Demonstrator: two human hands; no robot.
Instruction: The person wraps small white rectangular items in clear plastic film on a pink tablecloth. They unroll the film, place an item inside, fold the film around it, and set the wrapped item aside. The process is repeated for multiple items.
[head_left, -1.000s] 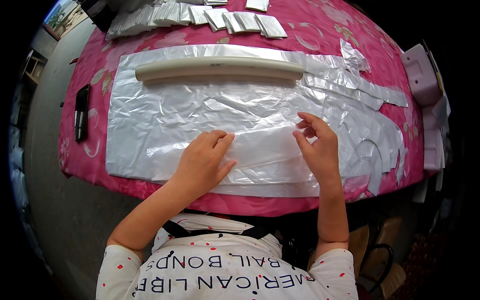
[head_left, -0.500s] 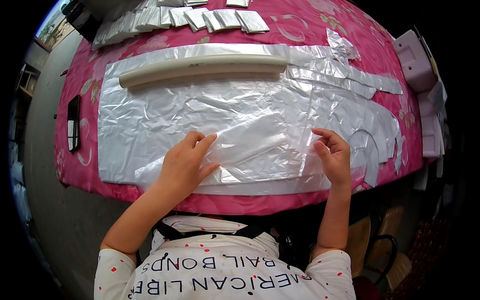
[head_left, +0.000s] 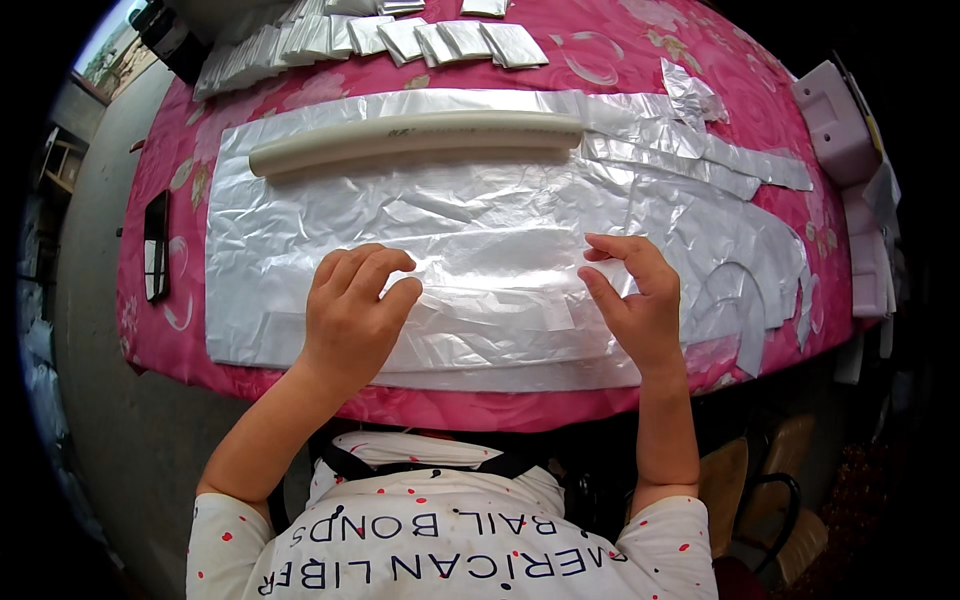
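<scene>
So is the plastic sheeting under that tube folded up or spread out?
Spread out: the plastic sheeting lies wide across the pink tablecloth, the tube resting on its far part. Hidden folds: can't tell.

From here I see a translucent plastic sheet (head_left: 500, 258), creased and glossy, spread crosswise over wrinkled silvery film (head_left: 290, 215).

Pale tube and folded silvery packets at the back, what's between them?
The head view shows plastic sheeting beside the tube, then pink flowered tablecloth up to the packets.
</scene>
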